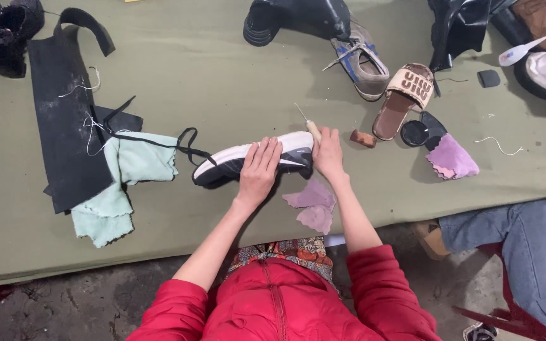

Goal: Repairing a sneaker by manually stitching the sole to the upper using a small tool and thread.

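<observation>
The sneaker [254, 161] lay on its side on the olive table [222, 82] just past the near edge, its long axis running left to right, sole turned towards us. We had our left hand [258, 167] flat across its middle, fingers spread and pressing down rather than wrapped around it. Our right hand [328, 153] sat at the right-hand end, closed about a wooden-handled awl [309, 125] whose metal tip pointed up and away — so the tool hand was the one at the shoe's end, the steadying hand nearer its centre. A lilac cloth [313, 203] lay beneath our right wrist. Left of the shoe, a mint cloth [118, 189] and a black rubber sheet [65, 120] — farther off, a tan slide sandal [405, 98] and a grey shoe [362, 63].
</observation>
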